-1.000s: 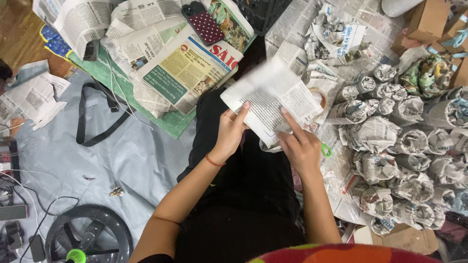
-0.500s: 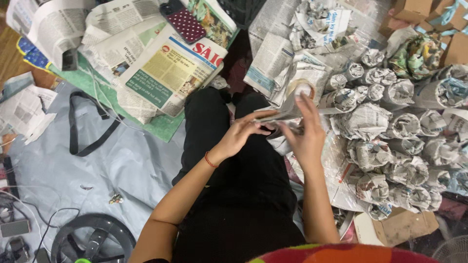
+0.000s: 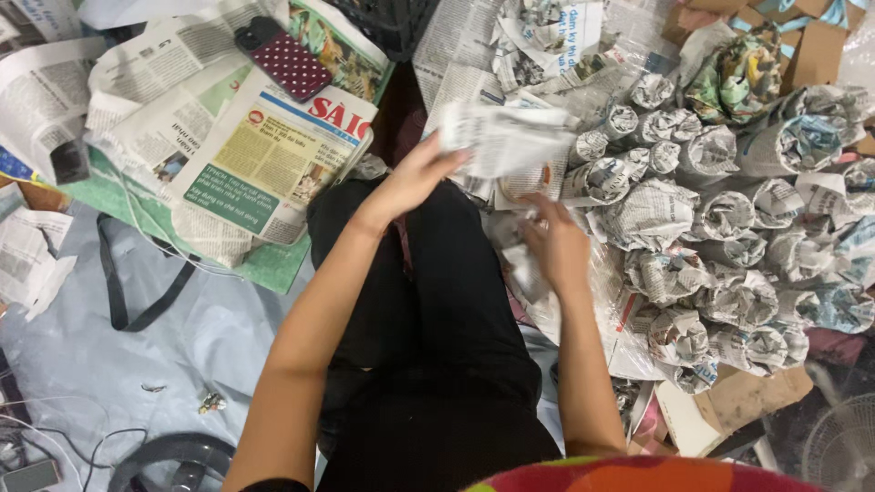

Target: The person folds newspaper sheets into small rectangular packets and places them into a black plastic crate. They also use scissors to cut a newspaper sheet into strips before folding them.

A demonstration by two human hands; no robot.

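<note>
I sit on the floor in black trousers [image 3: 456,301]. My left hand [image 3: 415,178] holds a crumpled newspaper-wrapped bundle [image 3: 510,141] by its left edge, above my knees. A little below that bundle is my right hand [image 3: 556,241], fingers apart and pointing up toward its underside, over loose paper scraps. It grips nothing that I can see. What the paper wraps is hidden.
Several newspaper-wrapped bundles [image 3: 729,228] are heaped on my right. Flat newspapers [image 3: 273,155] lie stacked on my left with a dotted red phone [image 3: 283,64] on top. A black crate [image 3: 392,23] stands ahead, a black strap [image 3: 118,282] lies left, and cardboard [image 3: 747,396] and a fan [image 3: 838,446] are lower right.
The flat sheet held in both hands got wrapped around a round thing. Now the left hand alone holds the bundle, further forward, and the right hand has dropped below it.
</note>
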